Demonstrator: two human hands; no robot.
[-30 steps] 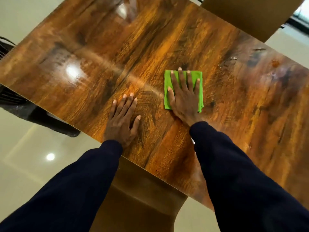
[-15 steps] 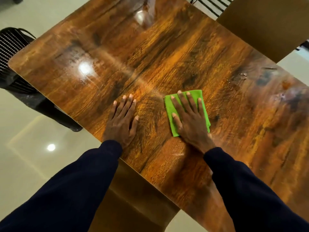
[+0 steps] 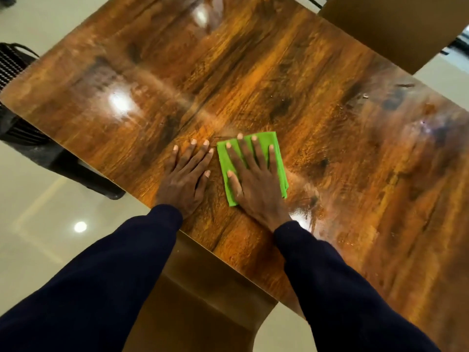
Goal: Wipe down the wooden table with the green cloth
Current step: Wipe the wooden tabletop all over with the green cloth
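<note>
The cloth (image 3: 278, 166) under the right hand (image 3: 253, 185) is plain bright green. The table (image 3: 253, 80) around it shows streaked grain in orange-brown and dark brown, with white glare patches beyond the left hand (image 3: 184, 179). Both sleeves (image 3: 114, 270) are dark navy. Left of the left hand, the floor (image 3: 45, 245) is pale cream and the chair (image 3: 12, 64) is black and slatted.

This looks like the dining area of a home or a similar furnished indoor room. A large wooden table (image 3: 253, 72) with a glossy, lacquered top stands on a broad brown pedestal (image 3: 203, 288). Below it, a polished cream tiled floor (image 3: 38, 250) shows a round light reflection (image 3: 80, 226). A dark slatted chair (image 3: 15, 64) stands at the table's left edge. A plain brown panel (image 3: 393, 29) rises at the far right.
</note>
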